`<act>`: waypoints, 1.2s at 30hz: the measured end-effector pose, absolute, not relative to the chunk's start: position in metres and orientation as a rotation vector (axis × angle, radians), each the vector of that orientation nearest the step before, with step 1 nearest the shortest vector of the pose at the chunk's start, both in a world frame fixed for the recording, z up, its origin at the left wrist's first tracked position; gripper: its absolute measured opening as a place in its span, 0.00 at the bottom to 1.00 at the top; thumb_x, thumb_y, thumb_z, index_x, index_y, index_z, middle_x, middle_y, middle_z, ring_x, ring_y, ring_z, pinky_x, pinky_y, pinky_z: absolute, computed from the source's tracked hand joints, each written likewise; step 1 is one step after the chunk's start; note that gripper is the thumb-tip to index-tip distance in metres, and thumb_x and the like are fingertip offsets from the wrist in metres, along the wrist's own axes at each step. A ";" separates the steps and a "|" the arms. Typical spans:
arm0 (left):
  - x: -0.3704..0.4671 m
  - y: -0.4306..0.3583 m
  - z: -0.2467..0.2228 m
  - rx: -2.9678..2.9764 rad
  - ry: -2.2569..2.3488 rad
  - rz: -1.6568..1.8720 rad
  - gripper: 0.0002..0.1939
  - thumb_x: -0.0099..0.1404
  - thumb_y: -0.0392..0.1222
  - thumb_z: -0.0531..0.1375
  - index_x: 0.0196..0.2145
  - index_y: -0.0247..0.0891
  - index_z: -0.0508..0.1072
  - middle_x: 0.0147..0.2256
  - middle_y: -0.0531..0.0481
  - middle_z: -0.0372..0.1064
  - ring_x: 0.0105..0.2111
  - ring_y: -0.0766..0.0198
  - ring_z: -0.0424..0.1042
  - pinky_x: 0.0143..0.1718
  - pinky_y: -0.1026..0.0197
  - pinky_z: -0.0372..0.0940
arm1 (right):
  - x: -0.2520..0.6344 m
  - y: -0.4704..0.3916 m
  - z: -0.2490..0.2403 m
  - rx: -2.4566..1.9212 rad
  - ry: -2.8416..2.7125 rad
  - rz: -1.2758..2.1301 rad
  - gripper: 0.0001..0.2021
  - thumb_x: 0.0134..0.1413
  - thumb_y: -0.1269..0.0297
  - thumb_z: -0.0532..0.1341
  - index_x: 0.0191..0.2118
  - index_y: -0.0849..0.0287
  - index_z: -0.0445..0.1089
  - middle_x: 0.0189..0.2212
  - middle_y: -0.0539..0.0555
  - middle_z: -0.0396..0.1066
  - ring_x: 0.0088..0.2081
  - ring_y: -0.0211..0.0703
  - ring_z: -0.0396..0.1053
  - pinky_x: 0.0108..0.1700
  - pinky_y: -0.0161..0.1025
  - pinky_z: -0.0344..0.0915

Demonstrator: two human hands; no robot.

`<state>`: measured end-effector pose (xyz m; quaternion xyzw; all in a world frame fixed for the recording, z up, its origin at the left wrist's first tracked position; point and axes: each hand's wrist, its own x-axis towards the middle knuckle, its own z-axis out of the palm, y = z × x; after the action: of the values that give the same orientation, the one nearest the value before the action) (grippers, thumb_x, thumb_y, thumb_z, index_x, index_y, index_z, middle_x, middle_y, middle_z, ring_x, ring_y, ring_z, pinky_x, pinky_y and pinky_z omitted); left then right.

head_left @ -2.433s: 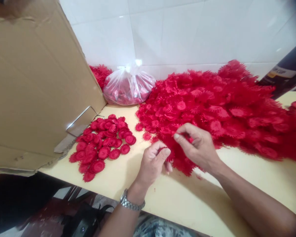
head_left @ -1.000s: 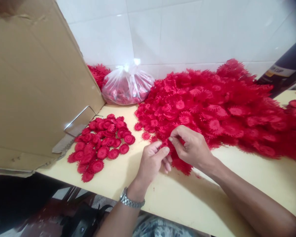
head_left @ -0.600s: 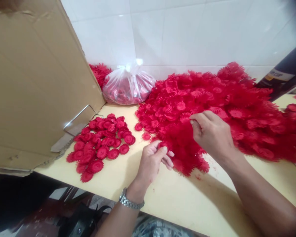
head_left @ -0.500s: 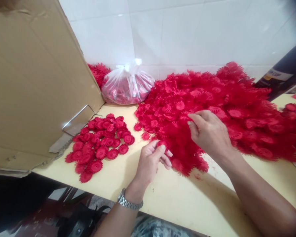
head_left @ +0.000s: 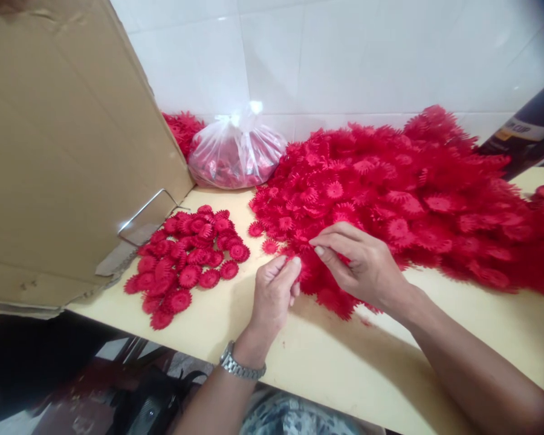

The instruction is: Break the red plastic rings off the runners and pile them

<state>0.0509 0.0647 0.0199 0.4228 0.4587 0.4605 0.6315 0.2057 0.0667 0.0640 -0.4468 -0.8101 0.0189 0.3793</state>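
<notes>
My left hand (head_left: 275, 293), with a metal-band watch on its wrist, is closed in a pinch. A bit of a red toothed flower piece seems to show at its thumb tip, mostly hidden by the fingers. Just to the right, my right hand (head_left: 360, 260) holds thumb and forefinger pinched together; whatever is between them is too small to make out. Behind both hands spreads a large heap of red flower pieces (head_left: 381, 181), thin discs with fringed edges. Thicker, layered red rosettes (head_left: 189, 275) lie in a smaller group left of my left hand.
A cardboard sheet (head_left: 72, 151) stands along the left, with a bent metal wire (head_left: 140, 211) at its foot. Against the tiled wall sits a tied clear plastic bag (head_left: 238, 157) of red pieces. A dark printed bag (head_left: 521, 133) leans at the right. The table (head_left: 326, 368) is pale yellow.
My right hand has moved left and down from the heap, close to my left hand. The left hand's fingers have curled in more tightly. The view has shifted slightly.
</notes>
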 end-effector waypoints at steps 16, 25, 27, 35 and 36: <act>0.048 0.062 0.019 1.119 1.058 1.043 0.26 0.63 0.59 0.49 0.17 0.36 0.60 0.13 0.57 0.56 0.13 0.73 0.56 0.14 0.68 0.49 | 0.192 0.065 0.052 -1.026 -2.136 0.484 0.04 0.55 0.70 0.59 0.30 0.61 0.64 0.27 0.52 0.64 0.29 0.36 0.62 0.30 0.33 0.60; 0.049 0.061 0.019 1.168 0.981 1.036 0.22 0.64 0.57 0.48 0.23 0.37 0.63 0.16 0.56 0.60 0.15 0.70 0.60 0.16 0.67 0.54 | 0.195 0.066 0.054 -1.141 -1.932 0.793 0.04 0.55 0.70 0.57 0.30 0.60 0.65 0.26 0.50 0.65 0.28 0.35 0.64 0.30 0.34 0.61; 0.048 0.060 0.020 1.188 0.965 1.080 0.21 0.65 0.55 0.48 0.23 0.38 0.62 0.16 0.56 0.59 0.16 0.70 0.60 0.18 0.67 0.54 | 0.194 0.065 0.055 -1.192 -1.798 0.915 0.03 0.54 0.67 0.58 0.36 0.58 0.65 0.27 0.50 0.66 0.29 0.36 0.66 0.32 0.35 0.63; 0.047 0.058 0.024 1.333 1.026 1.095 0.21 0.66 0.54 0.48 0.21 0.38 0.59 0.18 0.56 0.55 0.20 0.70 0.56 0.23 0.65 0.53 | 0.190 0.063 0.060 -1.158 -1.668 0.996 0.06 0.55 0.66 0.57 0.28 0.59 0.65 0.23 0.49 0.67 0.26 0.36 0.65 0.29 0.35 0.63; 0.047 0.059 0.024 1.327 1.011 1.089 0.20 0.65 0.54 0.49 0.22 0.38 0.59 0.19 0.56 0.55 0.20 0.70 0.56 0.23 0.65 0.53 | 0.191 0.062 0.059 -1.185 -1.691 0.941 0.06 0.55 0.67 0.56 0.28 0.59 0.65 0.23 0.49 0.66 0.26 0.36 0.64 0.29 0.35 0.62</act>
<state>0.0471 0.0585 0.0241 0.5591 0.4260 0.4587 0.5436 0.1908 0.0624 0.0592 -0.4733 -0.6754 0.3760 0.4224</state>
